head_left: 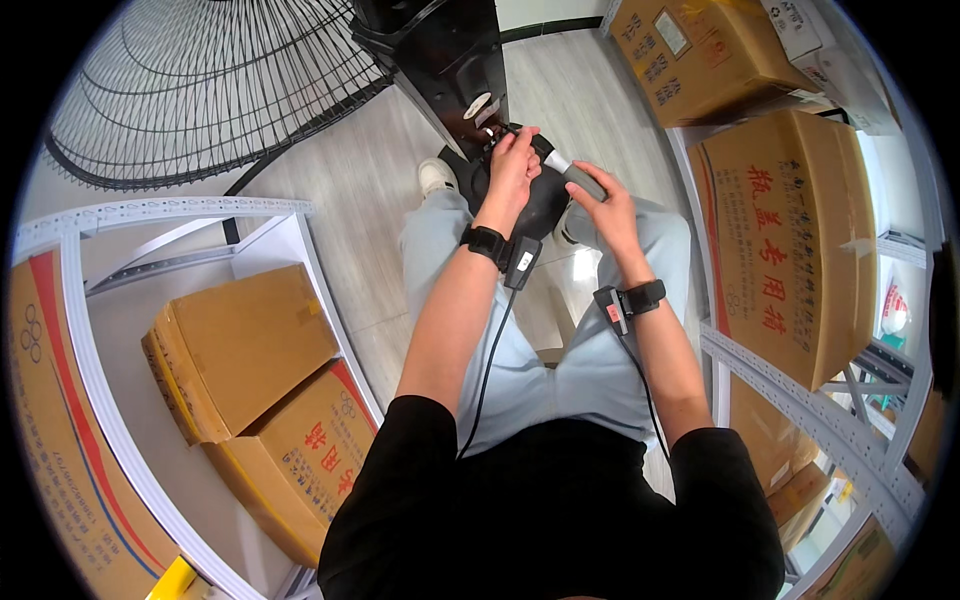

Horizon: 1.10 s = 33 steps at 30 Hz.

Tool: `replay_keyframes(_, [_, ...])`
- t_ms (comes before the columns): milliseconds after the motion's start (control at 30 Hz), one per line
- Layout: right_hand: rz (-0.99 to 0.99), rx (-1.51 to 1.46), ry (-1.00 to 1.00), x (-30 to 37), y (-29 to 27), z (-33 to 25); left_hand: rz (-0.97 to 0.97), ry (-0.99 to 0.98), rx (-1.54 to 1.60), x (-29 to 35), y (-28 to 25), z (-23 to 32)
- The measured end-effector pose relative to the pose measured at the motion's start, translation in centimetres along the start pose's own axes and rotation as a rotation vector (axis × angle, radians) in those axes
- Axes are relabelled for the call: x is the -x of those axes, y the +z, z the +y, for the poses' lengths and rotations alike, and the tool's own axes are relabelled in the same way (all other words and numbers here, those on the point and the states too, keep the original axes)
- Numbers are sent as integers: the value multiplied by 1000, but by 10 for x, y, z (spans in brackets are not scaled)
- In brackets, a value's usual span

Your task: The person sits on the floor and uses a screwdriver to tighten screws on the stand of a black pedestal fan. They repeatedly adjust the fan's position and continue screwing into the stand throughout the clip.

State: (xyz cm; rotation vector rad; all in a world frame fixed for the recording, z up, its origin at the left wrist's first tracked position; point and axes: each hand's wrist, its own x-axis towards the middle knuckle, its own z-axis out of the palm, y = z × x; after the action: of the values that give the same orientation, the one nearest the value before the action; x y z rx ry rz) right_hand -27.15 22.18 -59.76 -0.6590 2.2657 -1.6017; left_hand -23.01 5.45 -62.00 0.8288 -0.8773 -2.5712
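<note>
A tall black housing (pixel 440 70) stands in front of me, above a round black base (pixel 545 205). My left hand (pixel 513 172) is at the housing's lower end, its fingers pinched together by a small shiny metal part. Whatever those fingers hold is too small to make out. My right hand (pixel 612 212) is wrapped round a tool with a grey handle (pixel 583 183) and a silver-white front end. The tool points toward my left hand; its tip is hidden near the fingers, and I cannot tell its exact kind.
A large wire fan grille (pixel 230 90) spreads across the upper left. White metal shelves with cardboard boxes (pixel 255 340) flank me on the left, and more boxes (pixel 780 240) fill the right rack. Cables (pixel 487 380) run from my wristbands.
</note>
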Motion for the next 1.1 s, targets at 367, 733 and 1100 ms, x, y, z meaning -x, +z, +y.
replay_keyframes(367, [-166, -170, 373, -10, -12, -3, 90, 31, -7, -1, 4, -3])
replay_keyframes(733, [-106, -33, 226, 3, -1, -8, 137, 46, -77, -1, 2, -5])
replay_keyframes(1100, [-176, -147, 297, -4, -5, 1, 74, 32, -76, -4, 2, -3])
